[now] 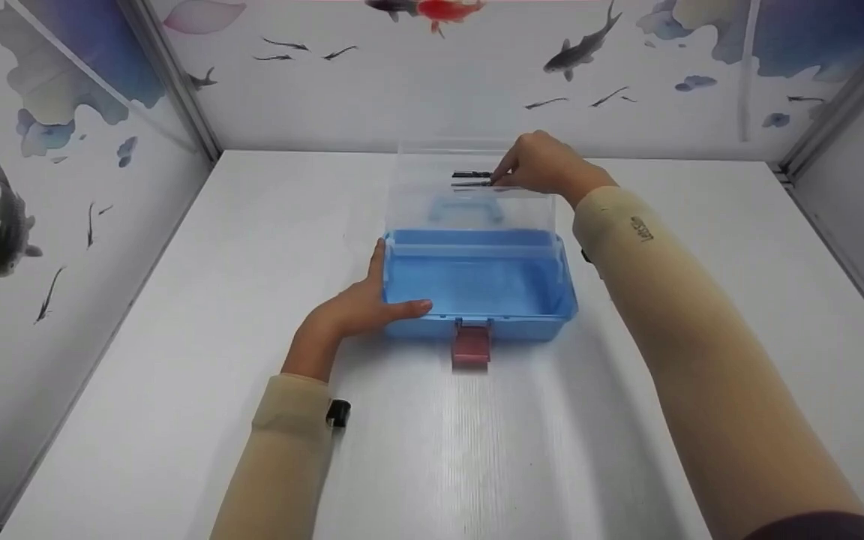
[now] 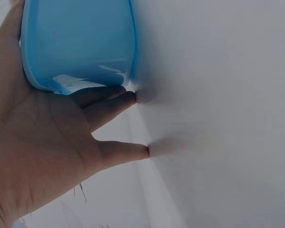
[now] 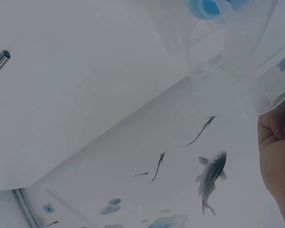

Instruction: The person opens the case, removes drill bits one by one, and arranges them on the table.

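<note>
A blue box (image 1: 478,330) stands on the table, its clear lid (image 1: 417,169) raised at the back and its red latch (image 1: 471,345) hanging at the front. My left hand (image 1: 353,306) rests against the box's left end, the thumb across the front rim. In the left wrist view its other fingers (image 2: 109,111) lie straight and spread beside the box wall (image 2: 85,42). At the raised lid, my right hand (image 1: 541,166) pinches a slim black strip (image 1: 471,175). A second dark strip shows just below; whether it is separate or a reflection is unclear.
A white table (image 1: 432,450) lies beneath everything, with white panels printed with fish at the back and sides. Metal posts (image 1: 177,82) stand at the corners. A blue handle (image 1: 467,210) shows through the clear lid.
</note>
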Action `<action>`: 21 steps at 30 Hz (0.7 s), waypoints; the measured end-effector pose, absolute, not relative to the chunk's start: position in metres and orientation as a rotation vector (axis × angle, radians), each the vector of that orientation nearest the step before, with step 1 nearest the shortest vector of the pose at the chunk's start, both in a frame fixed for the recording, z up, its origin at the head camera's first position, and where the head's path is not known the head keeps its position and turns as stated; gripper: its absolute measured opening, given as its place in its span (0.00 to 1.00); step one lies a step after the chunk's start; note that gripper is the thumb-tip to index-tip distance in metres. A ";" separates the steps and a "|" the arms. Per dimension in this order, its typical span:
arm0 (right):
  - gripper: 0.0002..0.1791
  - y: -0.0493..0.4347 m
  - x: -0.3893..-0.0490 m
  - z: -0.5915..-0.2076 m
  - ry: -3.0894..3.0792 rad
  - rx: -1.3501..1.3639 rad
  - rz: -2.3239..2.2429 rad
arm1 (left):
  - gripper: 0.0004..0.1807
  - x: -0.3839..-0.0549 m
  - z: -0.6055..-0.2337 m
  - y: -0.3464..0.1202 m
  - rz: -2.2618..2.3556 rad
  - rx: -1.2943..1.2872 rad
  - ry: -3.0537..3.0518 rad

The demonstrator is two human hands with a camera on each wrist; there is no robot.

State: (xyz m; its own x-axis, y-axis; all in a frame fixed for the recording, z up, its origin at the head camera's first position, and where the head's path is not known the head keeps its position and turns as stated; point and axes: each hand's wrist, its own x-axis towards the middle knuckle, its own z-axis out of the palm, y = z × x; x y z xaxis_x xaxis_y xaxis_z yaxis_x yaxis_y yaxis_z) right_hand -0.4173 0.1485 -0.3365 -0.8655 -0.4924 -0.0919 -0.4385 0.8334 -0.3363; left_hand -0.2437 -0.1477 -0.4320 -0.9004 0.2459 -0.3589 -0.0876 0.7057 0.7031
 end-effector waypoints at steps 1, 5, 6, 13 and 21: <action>0.14 0.148 -0.417 -0.337 2.838 -0.730 -0.463 | 0.74 -0.244 -0.432 -0.148 1.053 0.122 2.485; 0.12 0.148 -0.417 -0.338 2.836 -0.742 -0.504 | 0.74 -0.243 -0.430 -0.147 1.042 0.126 2.485; 0.12 0.149 -0.417 -0.339 2.837 -0.734 -0.517 | 0.74 -0.243 -0.430 -0.147 1.041 0.131 2.484; 0.11 0.145 -0.417 -0.337 2.829 -0.732 -0.547 | 0.74 -0.242 -0.429 -0.147 1.036 0.112 2.486; 0.11 0.148 -0.417 -0.336 2.836 -0.737 -0.511 | 0.74 -0.244 -0.430 -0.148 1.034 0.110 2.481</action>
State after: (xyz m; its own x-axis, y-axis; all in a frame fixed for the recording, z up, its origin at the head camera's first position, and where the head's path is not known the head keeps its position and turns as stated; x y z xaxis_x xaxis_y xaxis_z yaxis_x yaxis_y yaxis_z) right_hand -0.4167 0.1483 -0.3360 -0.8642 -0.4976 -0.0744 -0.4403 0.8195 -0.3667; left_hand -0.2440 -0.1477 -0.4302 -0.8966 0.2392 -0.3727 -0.0963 0.7162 0.6912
